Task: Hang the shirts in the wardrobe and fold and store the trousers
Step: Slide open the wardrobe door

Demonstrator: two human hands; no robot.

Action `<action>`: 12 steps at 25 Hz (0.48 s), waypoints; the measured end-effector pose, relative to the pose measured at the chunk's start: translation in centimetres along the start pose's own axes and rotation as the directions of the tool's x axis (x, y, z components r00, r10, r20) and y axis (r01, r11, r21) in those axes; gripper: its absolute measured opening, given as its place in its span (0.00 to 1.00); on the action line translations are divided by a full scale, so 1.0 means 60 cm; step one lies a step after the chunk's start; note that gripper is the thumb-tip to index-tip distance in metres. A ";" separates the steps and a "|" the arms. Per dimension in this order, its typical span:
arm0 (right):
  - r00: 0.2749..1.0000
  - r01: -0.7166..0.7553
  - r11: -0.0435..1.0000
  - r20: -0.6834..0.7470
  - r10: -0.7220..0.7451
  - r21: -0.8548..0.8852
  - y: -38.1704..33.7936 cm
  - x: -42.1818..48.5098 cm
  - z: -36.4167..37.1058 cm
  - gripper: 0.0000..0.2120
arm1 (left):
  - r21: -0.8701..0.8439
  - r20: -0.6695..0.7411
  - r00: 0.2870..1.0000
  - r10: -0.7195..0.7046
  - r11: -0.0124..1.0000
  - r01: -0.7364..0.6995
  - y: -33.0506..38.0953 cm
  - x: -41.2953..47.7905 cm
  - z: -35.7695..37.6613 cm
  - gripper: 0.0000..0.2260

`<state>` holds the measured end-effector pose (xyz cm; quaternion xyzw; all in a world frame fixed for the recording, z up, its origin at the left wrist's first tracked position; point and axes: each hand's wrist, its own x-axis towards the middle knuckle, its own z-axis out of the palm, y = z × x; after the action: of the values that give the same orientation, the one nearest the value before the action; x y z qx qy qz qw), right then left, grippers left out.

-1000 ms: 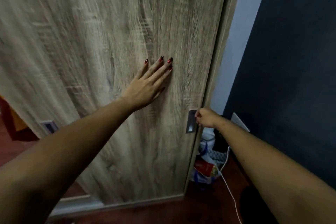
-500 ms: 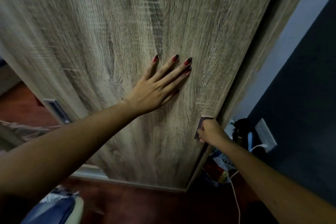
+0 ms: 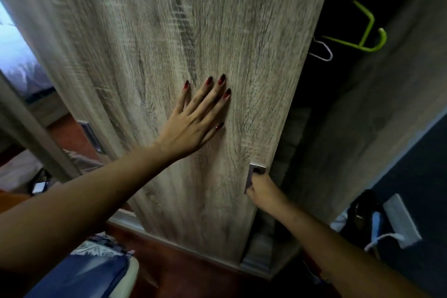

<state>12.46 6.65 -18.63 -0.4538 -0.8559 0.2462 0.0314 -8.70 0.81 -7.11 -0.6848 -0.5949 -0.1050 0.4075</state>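
Head view of a wardrobe front. The wardrobe door, a tall panel of grey-brown wood grain, fills the centre of the picture. The left hand lies flat on the panel near mid-height, fingers straight and slightly spread, palm against the wood. The right hand is lower, at the door's right edge, its fingers curled into the recessed metal handle; the fingertips are hidden inside the recess. To the right of that edge the wardrobe interior shows as a dark gap, bounded by the wardrobe side wall. Two bare hangers show high in the gap: a green hanger and, just beside it to the left, a white hanger. A second recessed handle sits at the panel's left edge. At bottom left, blue denim-like cloth lies over a pale edge; whether it is trousers cannot be told. The floor is dark red. At lower right a white socket strip with a white cable plugged into it stands against a dark wall.
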 end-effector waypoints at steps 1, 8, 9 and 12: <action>0.999 0.033 0.999 0.028 -0.033 -0.018 -0.018 0.007 0.010 0.04 | -0.003 0.021 0.998 -0.052 0.999 0.052 -0.015 -0.006 -0.003 0.28; 0.934 0.333 0.942 0.145 -0.326 -0.029 -0.119 0.043 0.043 0.24 | -0.116 0.088 0.952 -0.292 0.947 0.301 -0.127 -0.017 -0.018 0.33; 0.909 0.405 0.913 0.129 -0.396 -0.050 -0.129 0.046 0.042 0.27 | -0.136 0.096 0.943 -0.318 0.935 0.329 -0.138 -0.017 -0.020 0.34; 0.796 0.590 0.776 0.001 -0.605 -0.225 -0.162 0.057 0.036 0.31 | -0.192 0.094 0.915 -0.393 0.895 0.404 -0.171 -0.013 -0.028 0.39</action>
<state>2.45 3.99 -16.73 -0.1679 -0.9751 0.1138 0.0893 -17.57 -1.31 -2.07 -0.5897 -0.7188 -0.2294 0.2881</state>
